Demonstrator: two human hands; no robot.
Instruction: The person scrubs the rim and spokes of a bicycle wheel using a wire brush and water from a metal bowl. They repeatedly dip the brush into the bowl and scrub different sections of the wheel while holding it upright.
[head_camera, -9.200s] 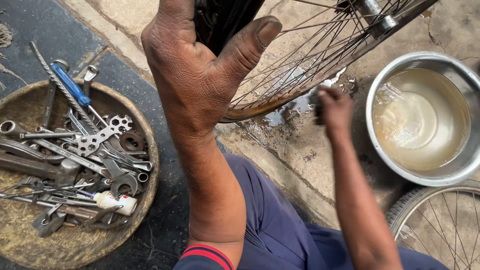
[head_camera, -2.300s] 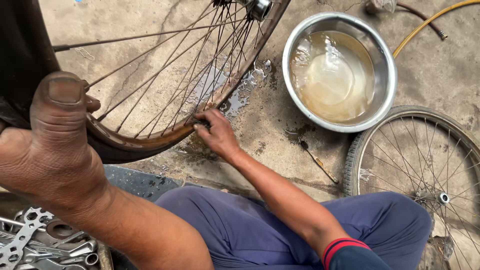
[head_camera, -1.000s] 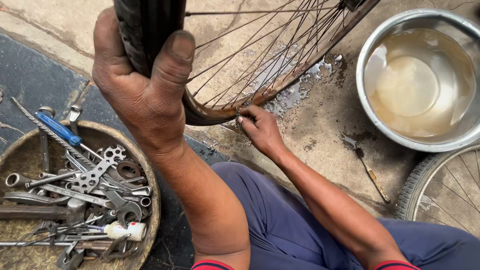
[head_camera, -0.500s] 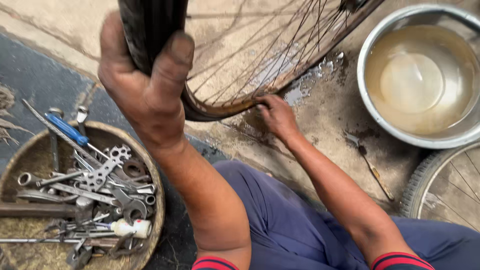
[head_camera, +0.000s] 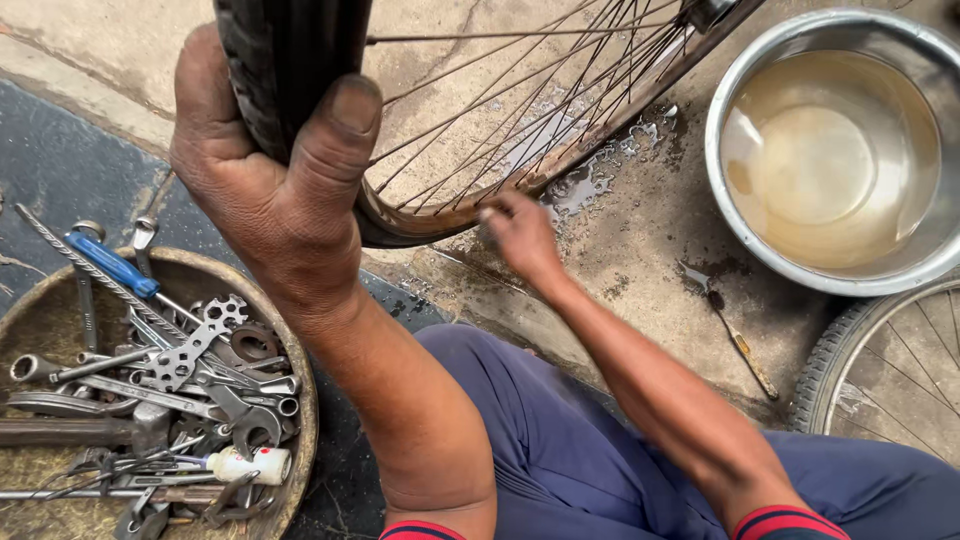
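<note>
The left hand squeezed the black tire up top. The right hand, blurry, touched the rim lower right; its grip was unclear.

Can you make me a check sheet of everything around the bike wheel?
Surface: wet concrete floor, dark mat at left.
Job's things: wheel with black tyre, upright.
Clutter: round tray heaped with spanners; steel bowl of murky water; second wheel; small tool on the floor.
Hands: left hand grips tyre; right hand at rim, blurred.
Cables: nothing seen.
Surroundings: blue trousers.
</note>
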